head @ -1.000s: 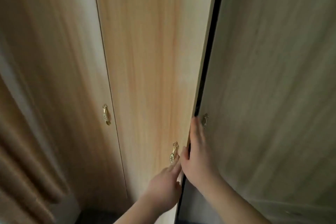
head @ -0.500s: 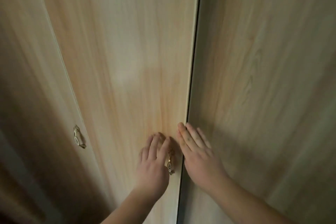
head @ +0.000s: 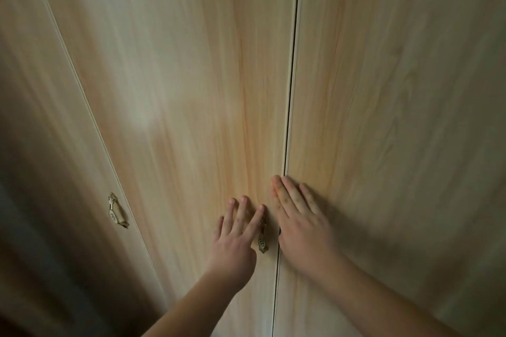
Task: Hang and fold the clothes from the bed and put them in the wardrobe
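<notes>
Head view was filled by the wardrobe [head: 191,76] front, no other part of the room showed. Three panels in shot: middle door [head: 169,145], right door [head: 397,117], left door [head: 41,131] at the frame edge. Middle and right doors met along a thin dark seam [head: 291,90] and looked flush, so that pair read as closed.

Left hand [head: 235,241] lay flat on the middle door, fingers straight and a bit spread, index finger just beside the brass handle [head: 262,239] but not curled round it; held nothing. Right hand [head: 301,230] lay flat on the right door close by the seam, fingers straight and together, held nothing; its index fingertip was at or over the seam, could not tell which. Second handle [head: 117,211] on the left door, untouched.

Clothes: none in view, not in either hand, not on the doors. Bed out of frame. Anything stored would be hidden behind the shut doors.

Progress, judged: two flat palms on closed doors fit pressing the wardrobe shut, so late in the task, maybe the last step. Not certain, the same pose could come just before opening. Hanging, folding and storing could not be confirmed from this view. Left to check: bed cleared, doors fully seated
</notes>
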`<state>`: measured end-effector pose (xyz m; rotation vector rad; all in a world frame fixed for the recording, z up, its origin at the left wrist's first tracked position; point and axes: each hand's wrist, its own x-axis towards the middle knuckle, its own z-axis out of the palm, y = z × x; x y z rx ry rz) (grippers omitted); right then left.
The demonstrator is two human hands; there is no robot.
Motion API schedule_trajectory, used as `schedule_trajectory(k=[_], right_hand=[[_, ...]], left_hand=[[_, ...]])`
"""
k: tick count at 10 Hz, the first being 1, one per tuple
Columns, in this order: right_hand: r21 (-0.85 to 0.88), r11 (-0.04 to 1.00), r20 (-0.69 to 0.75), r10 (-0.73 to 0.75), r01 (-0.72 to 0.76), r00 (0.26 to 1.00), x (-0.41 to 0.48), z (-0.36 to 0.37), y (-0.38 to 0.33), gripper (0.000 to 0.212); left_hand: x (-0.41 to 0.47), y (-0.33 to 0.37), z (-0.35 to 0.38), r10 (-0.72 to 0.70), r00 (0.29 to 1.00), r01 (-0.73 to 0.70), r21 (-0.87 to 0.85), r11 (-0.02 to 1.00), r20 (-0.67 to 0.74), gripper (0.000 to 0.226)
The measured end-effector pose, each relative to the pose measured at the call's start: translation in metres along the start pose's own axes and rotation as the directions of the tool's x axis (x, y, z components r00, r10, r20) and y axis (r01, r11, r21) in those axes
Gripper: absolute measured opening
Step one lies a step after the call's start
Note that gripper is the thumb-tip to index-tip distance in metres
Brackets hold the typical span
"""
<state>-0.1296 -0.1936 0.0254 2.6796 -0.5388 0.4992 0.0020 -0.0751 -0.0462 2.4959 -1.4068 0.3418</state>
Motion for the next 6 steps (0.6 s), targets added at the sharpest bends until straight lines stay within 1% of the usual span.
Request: schedule_trajectory(k=[1,3,4,5,6], right_hand=[[-0.004,1.000,0.005,0.005,-0.005,1.000,0.000,0.000,-0.001,0.073],[0.024,1.000,0.025,0.010,-0.011,1.000,-0.002,-0.008,-0.005,0.077],[0.066,0.995,0.046,0.066,-0.069,0.997,-0.005,-0.021,-0.012,0.079],[0.140,0.979,0.147,0.127,-0.148,0.981,-0.019,-0.037,-0.022,0.077],[0.179,0.948,0.238,0.217,-0.263,0.947,-0.058,-0.052,-0.041,0.068]], left_hand=[[0.002,0.002,0.001,0.003,1.000,-0.004,0.015,1.000,0.017,0.106],[-0.002,0.005,-0.020,0.003,0.995,-0.004,0.005,1.000,0.100,0.102],[-0.005,0.003,-0.039,0.011,0.986,-0.006,-0.028,1.000,0.168,0.098],[-0.021,-0.002,-0.065,0.016,0.973,0.009,-0.109,0.994,0.229,0.088],[-0.065,-0.006,-0.083,0.024,0.965,0.006,-0.111,0.994,0.263,0.080]])
